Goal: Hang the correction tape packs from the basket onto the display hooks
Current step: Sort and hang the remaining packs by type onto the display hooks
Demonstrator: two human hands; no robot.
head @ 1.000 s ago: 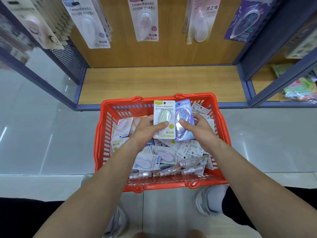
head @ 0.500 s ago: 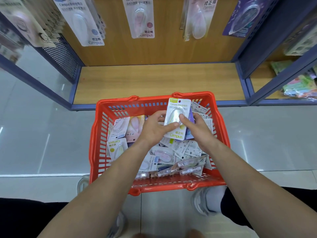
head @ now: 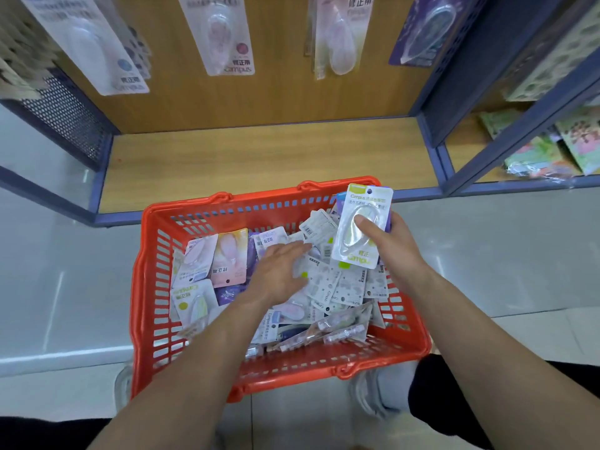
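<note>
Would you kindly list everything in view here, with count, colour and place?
basket: one, red, on floor before shelf
loose packs: many, white, pink, purple, green, piled in basket
held packs: two, green in front of purple, above basket's far right corner
hanging packs: four rows, white, pink, purple, on shelf's back wall
shelf: one, wood with blue frame, beyond basket
neighbouring goods: several, colourful, right-hand shelf
floor: grey tiles, around basket
shoes: two, grey, beneath basket's near edge
left hand: flat on loose packs
right hand: grips held packs
</note>
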